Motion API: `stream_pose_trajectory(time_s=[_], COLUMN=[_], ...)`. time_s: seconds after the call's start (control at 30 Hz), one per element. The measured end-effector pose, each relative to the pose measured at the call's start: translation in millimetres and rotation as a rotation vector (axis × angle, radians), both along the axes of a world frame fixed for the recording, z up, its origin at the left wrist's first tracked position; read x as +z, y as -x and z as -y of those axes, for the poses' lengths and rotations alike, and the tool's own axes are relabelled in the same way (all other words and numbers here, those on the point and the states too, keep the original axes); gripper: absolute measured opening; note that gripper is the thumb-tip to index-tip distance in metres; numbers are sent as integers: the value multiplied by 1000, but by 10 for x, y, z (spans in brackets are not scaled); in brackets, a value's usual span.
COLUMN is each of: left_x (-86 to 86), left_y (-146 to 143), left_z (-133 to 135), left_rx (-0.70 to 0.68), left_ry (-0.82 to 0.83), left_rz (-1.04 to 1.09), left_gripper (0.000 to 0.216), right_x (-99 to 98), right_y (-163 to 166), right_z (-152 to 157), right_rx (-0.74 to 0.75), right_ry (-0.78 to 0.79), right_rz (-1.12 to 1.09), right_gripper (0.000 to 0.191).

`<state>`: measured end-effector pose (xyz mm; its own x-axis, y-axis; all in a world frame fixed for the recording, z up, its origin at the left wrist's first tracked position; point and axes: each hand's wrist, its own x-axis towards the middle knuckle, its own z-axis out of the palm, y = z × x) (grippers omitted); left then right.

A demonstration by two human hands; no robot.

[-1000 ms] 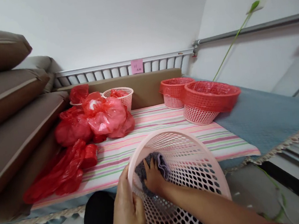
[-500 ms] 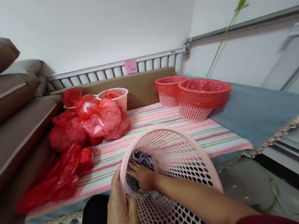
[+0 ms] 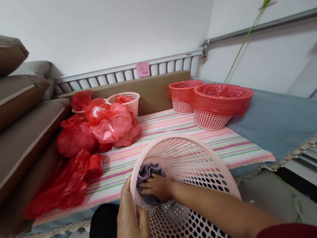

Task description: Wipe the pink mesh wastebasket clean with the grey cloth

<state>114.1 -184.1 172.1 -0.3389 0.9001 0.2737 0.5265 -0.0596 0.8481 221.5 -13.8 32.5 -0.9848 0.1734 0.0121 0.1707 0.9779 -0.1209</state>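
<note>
I hold a pale pink perforated basket [image 3: 198,168] tilted toward me, low in the middle of the view. My left hand [image 3: 132,225] grips its near rim from outside, fingers wrapped over the edge. Reaching inside the basket, my right hand [image 3: 156,187] presses a grey-purple cloth [image 3: 147,171] against the inner wall, fingers closed on it. Part of the cloth is hidden under my fingers.
A striped mat [image 3: 161,141] covers the bed. Red plastic bags [image 3: 102,125] pile at the left with a pink basket [image 3: 128,101] behind. Two baskets lined in red [image 3: 219,102] stand at the back right. Brown cushions [image 3: 10,124] stack on the left.
My right hand has slid the cloth leftward along the inside of the basket wall. The left hand keeps its hold on the rim.
</note>
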Motion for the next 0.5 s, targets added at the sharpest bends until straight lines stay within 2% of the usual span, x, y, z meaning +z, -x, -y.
stream_pose_trajectory(time_s=[0.17, 0.3, 0.43, 0.5], left_x=[22, 36, 46, 38], left_y=[11, 15, 20, 31], left_z=[-24, -20, -14, -16], left_rx=[-10, -11, -17, -19], left_ry=[-4, -14, -25, -21], left_rz=[6, -1, -2, 30], left_gripper=[57, 59, 62, 62], right_x=[92, 58, -56, -128], right_y=[57, 54, 39, 41], right_z=[-125, -101, -2, 62], right_rx=[-295, -593, -865, -894], right_ry=[33, 8, -49, -45], right_rz=[26, 63, 149, 164], right_gripper=[69, 75, 66, 54])
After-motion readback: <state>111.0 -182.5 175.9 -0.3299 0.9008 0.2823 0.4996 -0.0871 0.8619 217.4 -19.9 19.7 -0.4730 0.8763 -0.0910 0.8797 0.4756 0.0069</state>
